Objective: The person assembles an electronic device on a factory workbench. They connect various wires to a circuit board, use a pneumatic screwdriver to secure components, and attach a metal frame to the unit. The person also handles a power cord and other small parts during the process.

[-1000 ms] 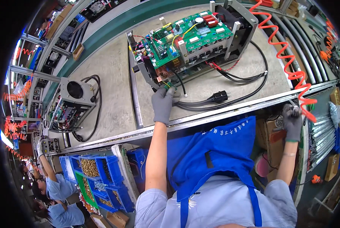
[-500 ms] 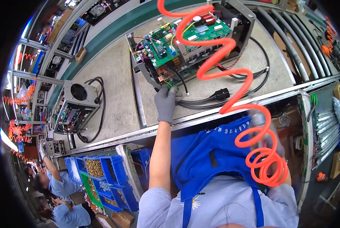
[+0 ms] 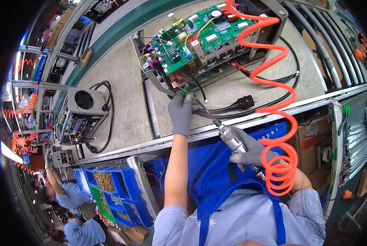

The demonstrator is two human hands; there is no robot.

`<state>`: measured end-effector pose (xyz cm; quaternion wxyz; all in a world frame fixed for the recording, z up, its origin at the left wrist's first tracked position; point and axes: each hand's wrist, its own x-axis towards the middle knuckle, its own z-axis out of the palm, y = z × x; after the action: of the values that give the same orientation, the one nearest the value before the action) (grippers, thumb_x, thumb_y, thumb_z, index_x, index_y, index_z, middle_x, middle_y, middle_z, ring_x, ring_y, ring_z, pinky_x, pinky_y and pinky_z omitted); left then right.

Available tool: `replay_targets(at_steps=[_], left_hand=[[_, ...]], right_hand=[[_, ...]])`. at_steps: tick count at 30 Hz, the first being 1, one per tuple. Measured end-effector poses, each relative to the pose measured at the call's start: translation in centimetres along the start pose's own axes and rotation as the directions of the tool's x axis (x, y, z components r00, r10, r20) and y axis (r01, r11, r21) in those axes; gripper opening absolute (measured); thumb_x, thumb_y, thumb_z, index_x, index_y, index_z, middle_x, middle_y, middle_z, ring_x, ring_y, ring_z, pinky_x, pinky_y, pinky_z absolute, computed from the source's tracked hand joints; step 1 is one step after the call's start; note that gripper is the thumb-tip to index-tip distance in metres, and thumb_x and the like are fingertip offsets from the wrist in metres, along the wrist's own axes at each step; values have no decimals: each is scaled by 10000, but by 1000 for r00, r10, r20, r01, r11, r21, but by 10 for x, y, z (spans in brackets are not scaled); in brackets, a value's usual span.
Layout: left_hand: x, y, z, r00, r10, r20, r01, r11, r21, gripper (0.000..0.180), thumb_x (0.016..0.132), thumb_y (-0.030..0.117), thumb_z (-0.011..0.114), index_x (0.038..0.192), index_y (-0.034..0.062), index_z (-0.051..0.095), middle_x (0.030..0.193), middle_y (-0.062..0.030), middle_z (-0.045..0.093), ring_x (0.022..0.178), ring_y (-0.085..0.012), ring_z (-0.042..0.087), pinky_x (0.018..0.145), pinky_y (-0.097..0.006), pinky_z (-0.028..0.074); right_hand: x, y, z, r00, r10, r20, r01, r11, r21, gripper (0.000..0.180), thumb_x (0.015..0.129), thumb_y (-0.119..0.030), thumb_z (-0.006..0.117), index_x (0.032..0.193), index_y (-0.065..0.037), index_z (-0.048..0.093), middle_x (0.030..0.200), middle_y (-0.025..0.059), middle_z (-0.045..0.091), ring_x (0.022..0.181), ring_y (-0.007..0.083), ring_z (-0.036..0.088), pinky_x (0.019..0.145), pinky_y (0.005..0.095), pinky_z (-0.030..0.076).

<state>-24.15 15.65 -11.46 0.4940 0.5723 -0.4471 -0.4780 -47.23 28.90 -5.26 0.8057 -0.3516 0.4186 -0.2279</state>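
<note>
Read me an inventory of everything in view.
Open machine: one, green and grey, on bench
Fan unit: one, grey, bench left
Plug: one, black, bench's front
Coiled hoses: several, orange, nearest at right
Parts bins: several, mostly blue, lower left
Metal strips: several, silver, far right
Power tool: one, silver, before bench
People: at least two, blue clad, lower left
Left hand: one, grey gloved, at open machine's corner
Right hand: one, grey gloved, gripping power tool

Circuit board (image 3: 202,31) and parts bins (image 3: 133,186) suggest an assembly workshop.
</note>
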Motion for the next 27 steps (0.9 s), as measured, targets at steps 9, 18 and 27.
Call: replay_targets(at_steps=[9,18,27], left_hand=[[1,6,4,1000,21,0,-21,999,49,222,922,114,655,1045,-64,606,840,-97,656,660,-141,654,532,-244,541],[0,11,2,999,-50,19,49,998,39,223,921,139,661,1037,-44,611,818,-96,652,624,-134,640,529,-242,526],[1,15,-2,992,-117,54,109,986,125,223,929,146,642,1085,-13,637,794,-86,675,584,-117,637,518,-233,511]], right_hand=[[7,-6,0,1000,-18,6,18,999,30,915,755,-132,720,1505,-58,200,818,88,524,577,175,561,508,320,474],[11,-5,-8,995,18,95,-41,969,242,776,744,-257,707,1390,-36,337,821,93,548,525,165,568,461,317,507],[11,-2,-12,979,-89,181,-4,887,461,634,817,-372,633,1318,-58,405,796,67,528,585,127,555,485,282,504]])
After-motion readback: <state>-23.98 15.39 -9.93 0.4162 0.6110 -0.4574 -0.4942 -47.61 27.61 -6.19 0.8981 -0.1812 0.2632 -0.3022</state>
